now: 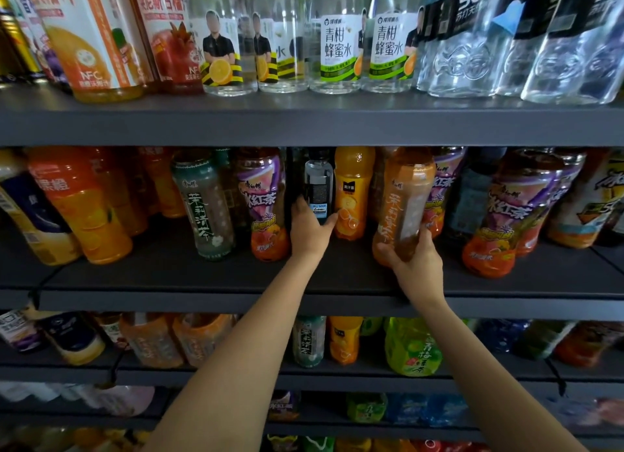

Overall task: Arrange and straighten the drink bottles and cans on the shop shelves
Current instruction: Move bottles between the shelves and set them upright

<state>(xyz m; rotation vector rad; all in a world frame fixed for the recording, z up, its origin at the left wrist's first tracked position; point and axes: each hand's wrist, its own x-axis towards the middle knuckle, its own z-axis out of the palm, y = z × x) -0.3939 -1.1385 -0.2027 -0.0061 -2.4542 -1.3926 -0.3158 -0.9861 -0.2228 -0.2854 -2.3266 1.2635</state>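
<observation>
On the middle shelf (202,282), my left hand (310,230) grips the base of a small black-labelled soda bottle (317,185) that stands deep between an iced-tea bottle with a purple label (265,208) and an orange juice bottle (353,191). My right hand (415,266) holds the lower part of an orange-labelled tea bottle (403,201), which leans slightly left near the shelf front. A green jasmine tea bottle (204,208) stands further left.
The top shelf (304,124) carries juice cartons (91,36), clear honey-water bottles (337,46) and soda water bottles (472,39). More iced-tea bottles (506,215) crowd the right of the middle shelf. Lower shelves hold further drinks (410,347).
</observation>
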